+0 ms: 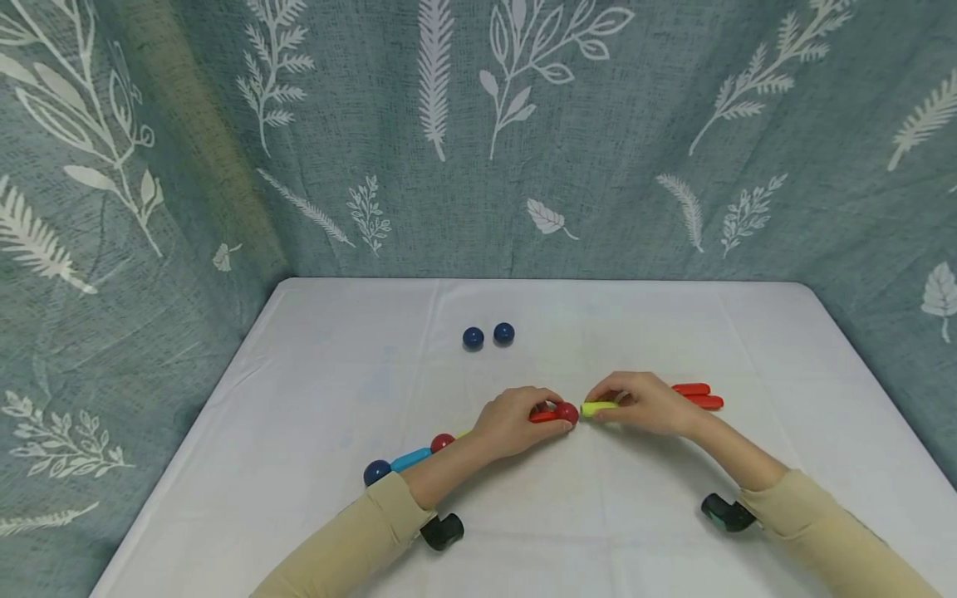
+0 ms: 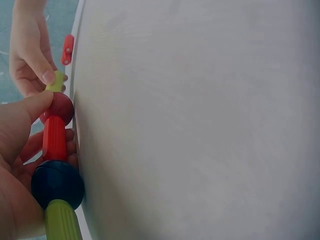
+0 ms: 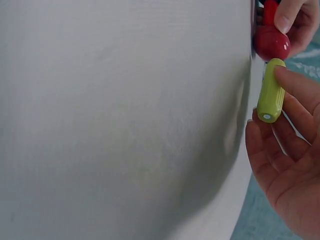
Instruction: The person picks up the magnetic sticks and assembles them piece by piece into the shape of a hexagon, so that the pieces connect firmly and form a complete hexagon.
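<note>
My left hand [image 1: 516, 422] grips the red ball [image 1: 568, 414] at the right end of a chain of rods and balls. Behind that ball come a red rod [image 2: 55, 138], a dark blue ball [image 2: 58, 184] and a yellow-green rod [image 2: 63, 221]. Farther left the chain runs through another red ball [image 1: 443, 443] and a light blue rod [image 1: 410, 459] to a blue ball [image 1: 377, 473]; my left forearm covers part of it. Between thumb and fingers, my right hand [image 1: 643, 403] pinches a loose yellow-green rod [image 3: 272, 92], its tip a sliver from the red ball in the head view.
Two dark blue balls [image 1: 488, 335] lie farther back on the white-covered table [image 1: 359, 349]. Beyond the right hand are two red rods [image 1: 699, 396], side by side. A green leaf-patterned curtain [image 1: 463, 208] hangs behind the table and along its sides.
</note>
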Tool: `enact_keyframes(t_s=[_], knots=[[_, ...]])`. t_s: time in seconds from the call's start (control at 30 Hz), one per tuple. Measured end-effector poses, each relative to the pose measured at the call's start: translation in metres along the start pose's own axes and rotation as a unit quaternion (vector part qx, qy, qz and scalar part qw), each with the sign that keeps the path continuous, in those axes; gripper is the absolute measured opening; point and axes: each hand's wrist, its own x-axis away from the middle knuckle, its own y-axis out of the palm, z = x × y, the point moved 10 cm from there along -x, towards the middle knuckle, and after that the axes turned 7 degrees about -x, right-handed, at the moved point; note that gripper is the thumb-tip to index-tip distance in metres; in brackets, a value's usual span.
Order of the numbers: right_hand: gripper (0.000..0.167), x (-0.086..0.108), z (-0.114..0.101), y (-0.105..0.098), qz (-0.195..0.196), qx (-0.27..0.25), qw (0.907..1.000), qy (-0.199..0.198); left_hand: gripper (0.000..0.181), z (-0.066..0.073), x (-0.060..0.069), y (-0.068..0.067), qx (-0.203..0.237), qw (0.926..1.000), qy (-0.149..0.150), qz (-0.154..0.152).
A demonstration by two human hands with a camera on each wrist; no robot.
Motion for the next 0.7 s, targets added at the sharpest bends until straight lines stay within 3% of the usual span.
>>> enact_keyframes(t_s=[0.4,0.7], knots=[[0.024,-0.0041,0.0006,0.0067,-0.008,0.002,1.0,0.0,0.034,-0.0011,0.0021,-0.0019,0.0,1.0,0.003,0.001],[0.024,-0.0015,0.0081,0.0019,0.007,-0.012,0.9998,0.017,0.041,-0.0042,0.0025,-0.0061,-0.02,0.9998,-0.006,0.006]])
